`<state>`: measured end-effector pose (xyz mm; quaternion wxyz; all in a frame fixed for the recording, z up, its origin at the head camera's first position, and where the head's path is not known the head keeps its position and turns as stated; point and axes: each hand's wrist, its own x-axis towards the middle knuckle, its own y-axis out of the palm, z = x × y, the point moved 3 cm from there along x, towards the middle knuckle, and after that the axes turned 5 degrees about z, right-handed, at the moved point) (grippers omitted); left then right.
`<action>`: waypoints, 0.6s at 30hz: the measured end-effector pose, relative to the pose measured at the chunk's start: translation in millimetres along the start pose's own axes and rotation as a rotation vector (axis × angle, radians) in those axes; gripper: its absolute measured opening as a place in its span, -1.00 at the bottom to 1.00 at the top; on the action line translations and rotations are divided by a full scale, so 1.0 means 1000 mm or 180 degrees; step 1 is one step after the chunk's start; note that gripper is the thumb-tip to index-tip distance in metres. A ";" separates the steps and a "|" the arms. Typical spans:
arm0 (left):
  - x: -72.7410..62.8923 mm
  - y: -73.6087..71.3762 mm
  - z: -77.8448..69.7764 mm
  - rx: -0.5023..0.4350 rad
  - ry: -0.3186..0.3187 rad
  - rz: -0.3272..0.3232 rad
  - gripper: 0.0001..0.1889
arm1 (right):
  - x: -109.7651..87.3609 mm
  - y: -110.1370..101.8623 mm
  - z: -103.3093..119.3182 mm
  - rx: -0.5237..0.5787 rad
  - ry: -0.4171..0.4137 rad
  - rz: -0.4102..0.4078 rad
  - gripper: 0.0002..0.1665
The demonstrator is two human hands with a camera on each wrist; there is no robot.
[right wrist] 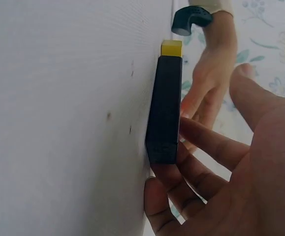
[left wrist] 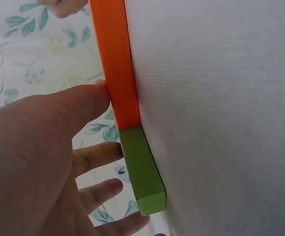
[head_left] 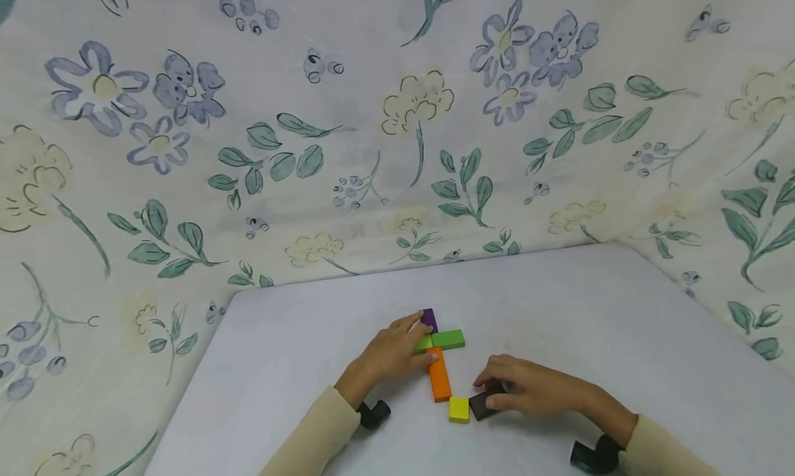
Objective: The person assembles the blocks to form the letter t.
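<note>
In the head view, my left hand (head_left: 391,348) lies over the left side of a row of coloured blocks. Its thumb touches the orange block (head_left: 439,376), as the left wrist view shows, and its fingers extend along the light green block (left wrist: 142,169). The fingertips reach the purple block (head_left: 430,319), partly covering it. My right hand (head_left: 537,386) is at the black block (head_left: 481,405). In the right wrist view its fingers touch the block's end and upper side, while the thumb stands apart from it. A yellow block (head_left: 459,410) sits between the black and orange ones.
A green block (head_left: 448,339) lies right of the light green one. All the blocks rest on a white table (head_left: 298,365). Floral cloth (head_left: 373,152) rises behind the table. Black wrist devices (head_left: 375,415) are worn below both hands.
</note>
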<state>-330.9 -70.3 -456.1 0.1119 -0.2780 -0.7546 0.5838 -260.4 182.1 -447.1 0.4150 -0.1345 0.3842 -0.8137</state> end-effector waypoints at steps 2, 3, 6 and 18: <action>0.000 0.000 0.000 -0.0008 -0.0006 -0.0011 -0.30 | 0.001 -0.002 0.000 0.0084 -0.0045 -0.0008 -0.61; 0.000 -0.001 0.000 -0.0029 -0.0004 -0.0027 -0.27 | 0.002 -0.003 0.000 0.0112 -0.0067 -0.0021 -0.62; -0.001 -0.006 0.001 -0.0116 0.0012 -0.0126 -0.23 | 0.004 -0.005 0.000 0.0185 -0.0141 -0.0041 -0.65; -0.032 -0.033 0.041 0.0252 -0.0136 -0.0326 -0.30 | -0.007 -0.030 0.000 -0.0165 0.0263 -0.0308 -0.63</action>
